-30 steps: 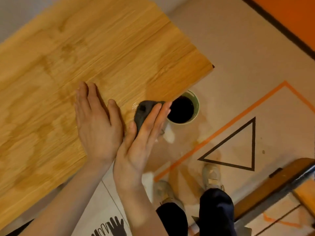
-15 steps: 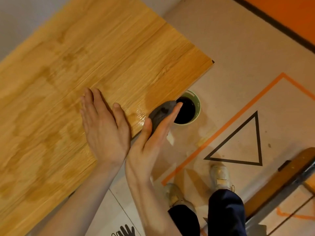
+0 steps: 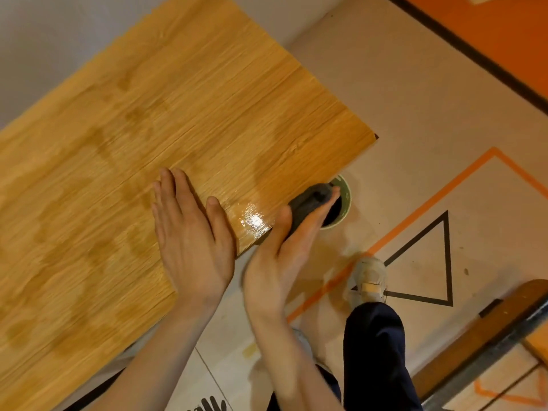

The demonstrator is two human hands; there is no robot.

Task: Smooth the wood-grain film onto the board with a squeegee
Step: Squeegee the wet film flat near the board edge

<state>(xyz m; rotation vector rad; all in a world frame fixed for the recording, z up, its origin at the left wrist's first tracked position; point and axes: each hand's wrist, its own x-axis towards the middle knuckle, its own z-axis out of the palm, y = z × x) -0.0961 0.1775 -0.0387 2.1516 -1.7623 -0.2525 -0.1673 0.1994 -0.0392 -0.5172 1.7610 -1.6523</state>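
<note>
Head view: right hand [image 3: 278, 256] has swept the gripped squeegee [image 3: 311, 203] rightward off the board's [image 3: 148, 143] near edge; left hand [image 3: 189, 238] stays flat, open, on the wood-grain film [image 3: 252, 221] — that stroke looks finished.

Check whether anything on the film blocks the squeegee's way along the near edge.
Only the left hand lies flat on the film, beside the glossy wet patch. The right hand holds the squeegee at the board's near edge; toward the right corner nothing visible blocks it.

left hand [image 3: 189, 247] flat on film [image 3: 178, 129]; right hand [image 3: 281, 256] holds squeegee [image 3: 311, 203].
</note>
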